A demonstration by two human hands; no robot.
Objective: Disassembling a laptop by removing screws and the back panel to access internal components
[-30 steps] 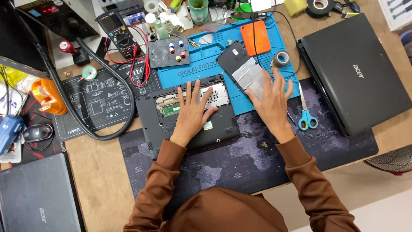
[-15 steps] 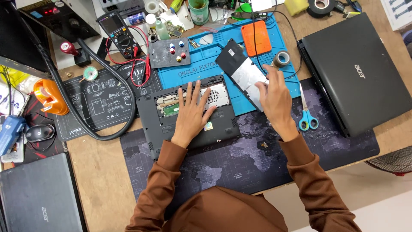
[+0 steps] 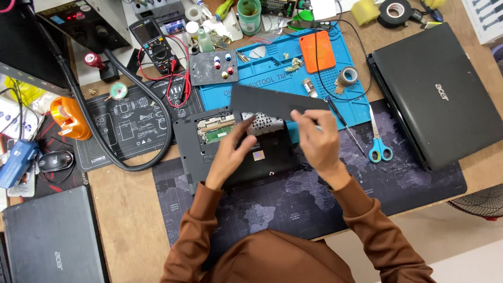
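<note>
Both hands up — left hand (image 3: 233, 152) and right hand (image 3: 314, 137) pinch a flat black cover panel (image 3: 272, 102) above the opened laptop base (image 3: 230, 149) — small square label (image 3: 258, 155) below.

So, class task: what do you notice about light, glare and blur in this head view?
Head view: even overhead light, soft shadows; mild sheen on the closed black laptop; the dark panel and both hands, left and right, look slightly motion-blurred.
</note>
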